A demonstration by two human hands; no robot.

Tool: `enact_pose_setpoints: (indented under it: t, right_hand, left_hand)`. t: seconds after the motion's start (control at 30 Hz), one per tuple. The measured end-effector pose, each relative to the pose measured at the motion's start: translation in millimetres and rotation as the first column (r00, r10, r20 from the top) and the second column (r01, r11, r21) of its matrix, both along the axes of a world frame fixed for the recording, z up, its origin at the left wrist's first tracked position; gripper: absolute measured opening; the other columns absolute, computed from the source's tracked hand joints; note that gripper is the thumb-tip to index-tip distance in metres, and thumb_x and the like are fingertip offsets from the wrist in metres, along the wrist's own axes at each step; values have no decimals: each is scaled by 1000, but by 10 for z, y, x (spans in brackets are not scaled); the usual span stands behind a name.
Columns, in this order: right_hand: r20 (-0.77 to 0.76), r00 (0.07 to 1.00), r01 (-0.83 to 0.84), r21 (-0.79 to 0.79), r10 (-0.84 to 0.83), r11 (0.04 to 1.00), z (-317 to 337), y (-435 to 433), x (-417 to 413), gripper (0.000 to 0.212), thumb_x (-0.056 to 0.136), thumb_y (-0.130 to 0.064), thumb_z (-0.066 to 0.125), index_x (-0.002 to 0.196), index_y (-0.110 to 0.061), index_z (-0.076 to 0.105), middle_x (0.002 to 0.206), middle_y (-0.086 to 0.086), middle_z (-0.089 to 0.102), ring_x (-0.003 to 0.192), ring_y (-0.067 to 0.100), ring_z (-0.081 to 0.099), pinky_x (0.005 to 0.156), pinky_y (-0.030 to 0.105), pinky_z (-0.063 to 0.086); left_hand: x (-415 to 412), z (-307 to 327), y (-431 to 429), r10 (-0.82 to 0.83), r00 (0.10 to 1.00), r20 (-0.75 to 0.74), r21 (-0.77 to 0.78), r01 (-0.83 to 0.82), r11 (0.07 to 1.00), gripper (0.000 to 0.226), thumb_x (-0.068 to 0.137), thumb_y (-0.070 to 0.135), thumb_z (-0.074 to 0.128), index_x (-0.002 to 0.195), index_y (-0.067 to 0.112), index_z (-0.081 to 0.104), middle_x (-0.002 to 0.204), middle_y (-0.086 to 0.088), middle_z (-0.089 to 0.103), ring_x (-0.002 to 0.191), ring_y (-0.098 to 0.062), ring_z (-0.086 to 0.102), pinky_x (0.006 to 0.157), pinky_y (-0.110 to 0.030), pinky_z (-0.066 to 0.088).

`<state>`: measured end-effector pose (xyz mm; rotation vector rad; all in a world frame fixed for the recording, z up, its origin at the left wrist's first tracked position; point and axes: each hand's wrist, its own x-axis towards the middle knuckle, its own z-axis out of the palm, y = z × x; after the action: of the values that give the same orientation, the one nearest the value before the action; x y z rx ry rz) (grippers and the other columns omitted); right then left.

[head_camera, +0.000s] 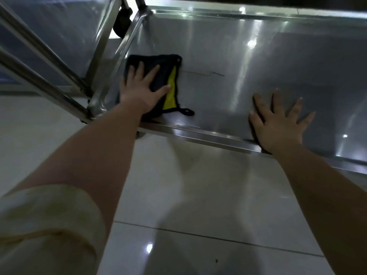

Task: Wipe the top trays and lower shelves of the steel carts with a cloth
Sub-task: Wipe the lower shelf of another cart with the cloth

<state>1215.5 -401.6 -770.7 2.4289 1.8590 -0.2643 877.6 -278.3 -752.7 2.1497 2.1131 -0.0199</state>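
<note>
A steel cart's lower shelf [228,62] fills the upper half of the head view, shiny and flat with a raised front lip. A dark blue cloth [168,66] with a folded-up yellow side lies on its left end, near the cart leg. My left hand [142,87] presses flat on the cloth with straight, spread fingers. My right hand [278,120] rests flat on the bare shelf at the front right, fingers spread, palm over the front lip.
The cart's steel legs and rails [103,62] rise at the left, beside a second cart's shelf [49,36]. A dark caster [122,20] shows at the back left. Glossy white floor tiles [198,195] spread below the shelf edge.
</note>
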Motion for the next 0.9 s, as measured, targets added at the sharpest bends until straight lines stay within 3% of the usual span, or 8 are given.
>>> enact_pose_setpoints:
  t: [0.1, 0.37, 0.47, 0.67, 0.8, 0.9]
  right_hand:
    - [9, 1000, -1, 9, 1, 1000, -3, 6, -21, 62, 83, -72, -5, 143, -59, -9, 163, -7, -8, 144, 48, -13, 106, 74, -10]
    - [28, 999, 22, -1, -22, 1000, -8, -4, -35, 65, 82, -80, -1, 143, -59, -8, 163, -7, -7, 144, 47, -13, 106, 73, -9]
    - [44, 999, 26, -6, -26, 1000, 0, -2, -51, 65, 83, -79, -2, 144, -58, -9, 163, -4, -8, 144, 49, -12, 106, 74, -8]
    - [19, 1000, 22, -16, -22, 1000, 18, -13, 18, 64, 83, -79, 0, 142, -60, -12, 163, -6, -9, 144, 46, -14, 107, 73, -8]
    - [-3, 1000, 13, -29, -14, 999, 39, -9, 11, 63, 83, -80, 4, 142, -61, -10, 163, -7, -8, 145, 45, -14, 107, 72, -9]
    - [8, 1000, 18, -39, -18, 999, 51, 19, -39, 63, 84, -79, 6, 142, -60, -9, 163, -7, -9, 145, 46, -14, 108, 72, -9]
  left_hand:
    - [-394, -19, -72, 41, 999, -17, -31, -41, 999, 84, 75, 89, 20, 149, 53, 4, 164, 1, -3, 150, -25, -4, 118, -51, 1]
    - [-344, -26, -612, 9, 999, -53, -89, -14, 996, 87, 75, 90, 14, 149, 50, -9, 163, -6, -11, 149, -32, -9, 116, -55, -3]
    - [152, -1, -769, -15, 995, -94, -115, 4, 993, 91, 75, 90, 17, 149, 47, -13, 162, -10, -17, 148, -37, -12, 115, -59, -4]
    - [1440, 25, -956, -269, 963, 12, -188, 267, 945, 94, 76, 90, 19, 150, 44, -16, 158, -10, -29, 143, -39, -27, 110, -64, -15]
    - [1065, 9, -853, -259, 963, 71, -150, 267, 952, 93, 72, 93, 24, 149, 51, -9, 159, -5, -28, 146, -28, -23, 115, -54, -12]
    - [340, 23, -627, -114, 991, 62, -133, 122, 984, 93, 70, 93, 29, 148, 55, -6, 161, -3, -22, 148, -25, -16, 117, -52, -6]
